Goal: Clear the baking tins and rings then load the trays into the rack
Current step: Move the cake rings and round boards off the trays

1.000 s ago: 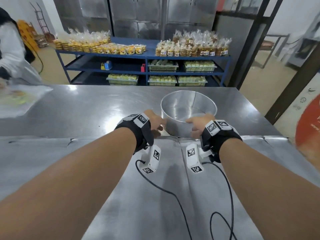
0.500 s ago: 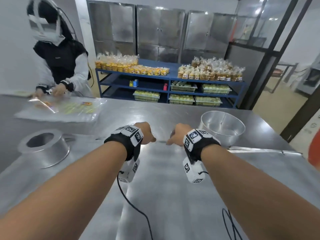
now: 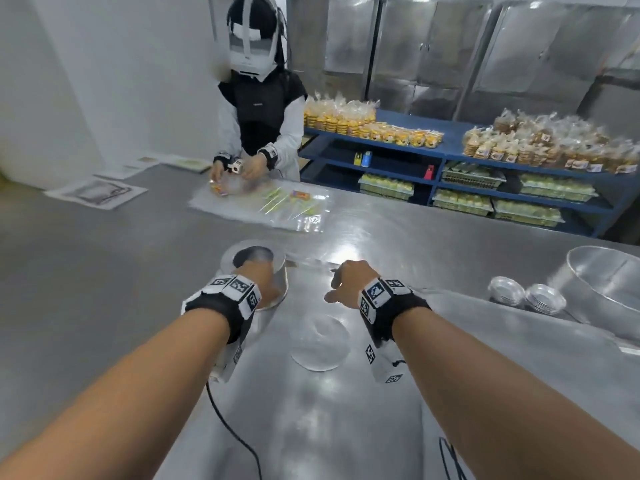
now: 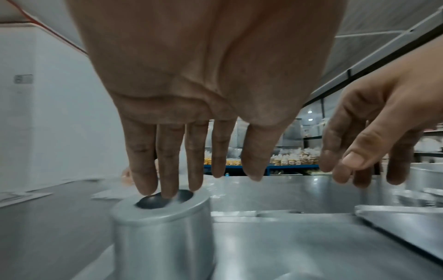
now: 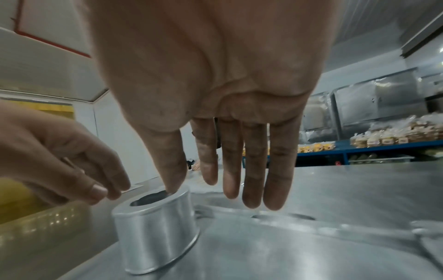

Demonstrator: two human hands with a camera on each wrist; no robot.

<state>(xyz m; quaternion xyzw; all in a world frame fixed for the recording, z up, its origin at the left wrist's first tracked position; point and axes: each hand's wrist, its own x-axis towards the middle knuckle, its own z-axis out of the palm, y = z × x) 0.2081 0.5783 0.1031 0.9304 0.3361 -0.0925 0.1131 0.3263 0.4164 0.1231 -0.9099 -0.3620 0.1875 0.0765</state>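
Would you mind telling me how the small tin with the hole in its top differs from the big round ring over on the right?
The small tin is narrow; the big ring is far wider. The small tin has a flat top with a central hole, whereas the big ring is fully open above. The left hand reaches the small tin, fingers at its hole; nothing touches the big ring. Both are bare shiny metal, round, standing on the steel table.

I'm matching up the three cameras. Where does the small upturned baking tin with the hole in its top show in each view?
Head: baking tin left of centre, partly behind the left hand.
Left wrist: lower left, under the fingers.
Right wrist: lower left.
Shared landmark: blue shelf.
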